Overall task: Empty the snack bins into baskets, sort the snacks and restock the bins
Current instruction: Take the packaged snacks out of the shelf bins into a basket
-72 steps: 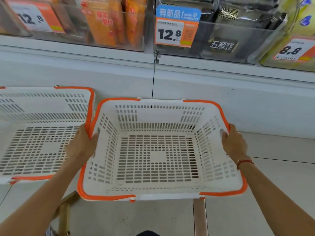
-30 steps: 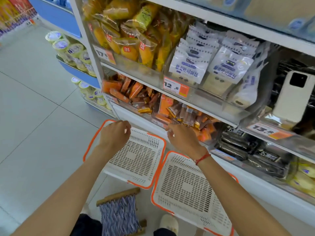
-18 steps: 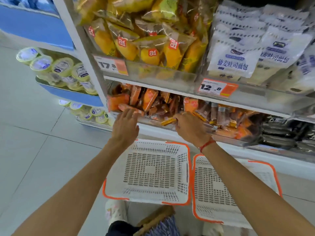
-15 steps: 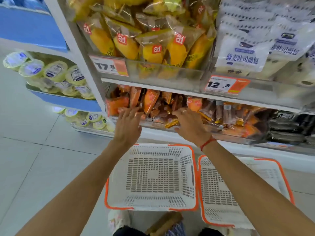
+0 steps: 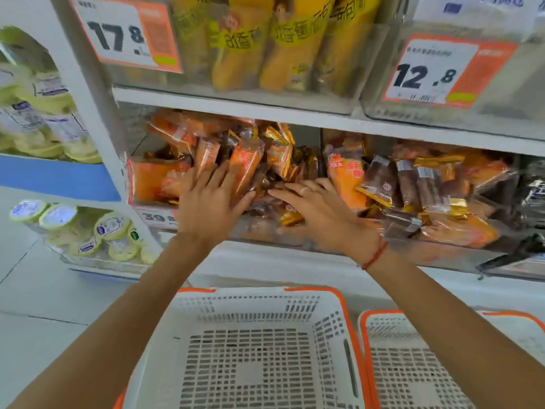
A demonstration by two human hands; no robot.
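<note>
A clear snack bin [image 5: 153, 215] on the lower shelf is heaped with orange and brown-gold snack packets [image 5: 247, 160]. My left hand [image 5: 211, 202] lies on that heap with fingers spread straight, touching the orange packets. My right hand [image 5: 318, 208] reaches in beside it, fingers stretched flat over the dark packets at the bin's right side. A second bin to the right holds more orange and brown packets [image 5: 413, 184]. Two white baskets with orange rims stand on the floor below: one [image 5: 327, 323] under my arms, the other [image 5: 380, 317] at the right. Both hold nothing.
Above is a shelf with yellow bread packs [image 5: 265, 45] behind price tags 17.8 [image 5: 124, 33] and 12.8 [image 5: 442, 72]. Round yellow-lidded tubs [image 5: 85, 228] fill the shelves at the left. Black packets [image 5: 533, 196] sit at the far right. Pale floor tiles lie at the lower left.
My head has moved closer to the shelf. Both hands have gone from the bin's front edge into the packets and now lie on the heap.
</note>
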